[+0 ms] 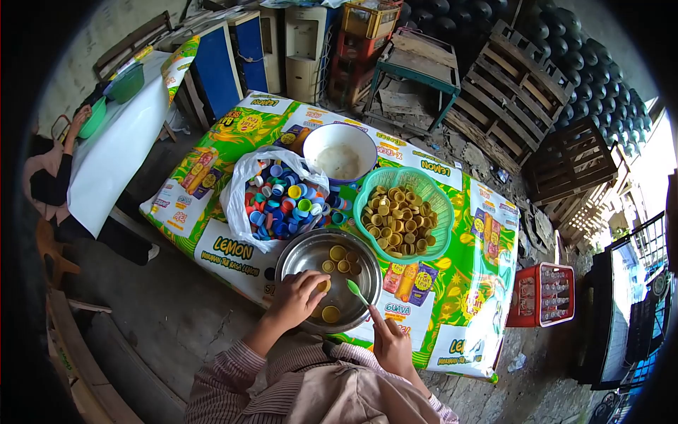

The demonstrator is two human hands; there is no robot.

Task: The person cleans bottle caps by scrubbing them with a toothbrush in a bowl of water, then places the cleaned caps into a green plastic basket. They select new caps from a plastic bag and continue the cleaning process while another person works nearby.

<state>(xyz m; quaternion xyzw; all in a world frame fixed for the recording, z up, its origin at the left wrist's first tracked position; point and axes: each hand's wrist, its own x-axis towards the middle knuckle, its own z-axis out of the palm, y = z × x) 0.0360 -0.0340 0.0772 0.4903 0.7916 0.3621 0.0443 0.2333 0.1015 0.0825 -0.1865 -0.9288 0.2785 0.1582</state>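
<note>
Two hands working at the steel bowl (307, 258). Left hand (296, 298) pinching one yellow cap (323, 285) over it, fingers narrow. Right hand (390, 339) gripping the green-tipped tool (355, 289), long axis running forward and leftward from the fingers, tip hanging over the bowl. Tip sitting just right of the pinched cap, apart. Loose yellow caps (338, 253) lying ahead, inside the bowl; contact between tip and bowl, can't tell.

Left hand (296, 297): fingers pinched | right hand (390, 344): fingers forward, index extended
</note>
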